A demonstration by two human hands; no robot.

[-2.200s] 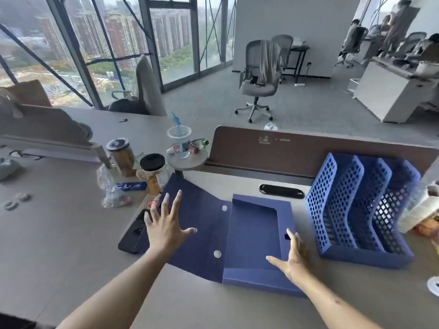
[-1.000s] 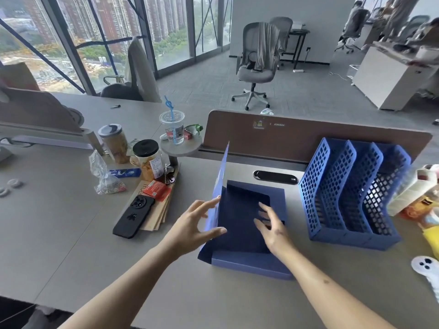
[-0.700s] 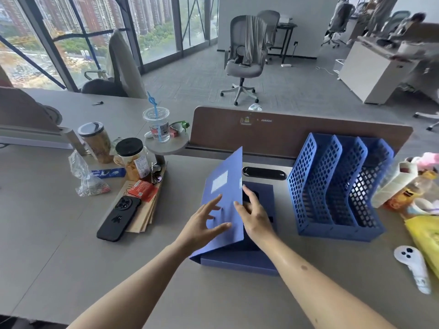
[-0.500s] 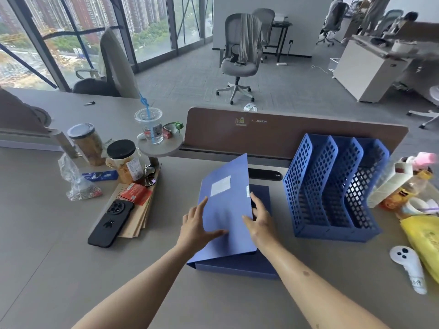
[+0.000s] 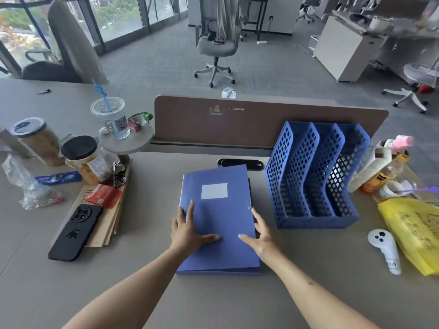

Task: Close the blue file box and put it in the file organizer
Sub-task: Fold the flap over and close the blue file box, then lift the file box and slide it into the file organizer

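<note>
Both hands, left hand point(image 5: 188, 230) and right hand point(image 5: 262, 236), are pressing spread-flat on the blue file box point(image 5: 217, 217); next it's needing lifting toward the file organizer point(image 5: 313, 176) at two o'clock.

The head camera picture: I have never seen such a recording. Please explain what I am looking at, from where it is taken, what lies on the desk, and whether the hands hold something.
No machine here: a person wears one camera on the head, looking down at two bare arms. The left hand and right hand lie open, pressing on the flat blue plastic file box, whose lid is down; it is not lifted. Right of it stands an empty blue perforated file organizer. On the grey desk there are also a black phone, two snack jars, a clear lidded cup, a white controller and a yellow bag.
</note>
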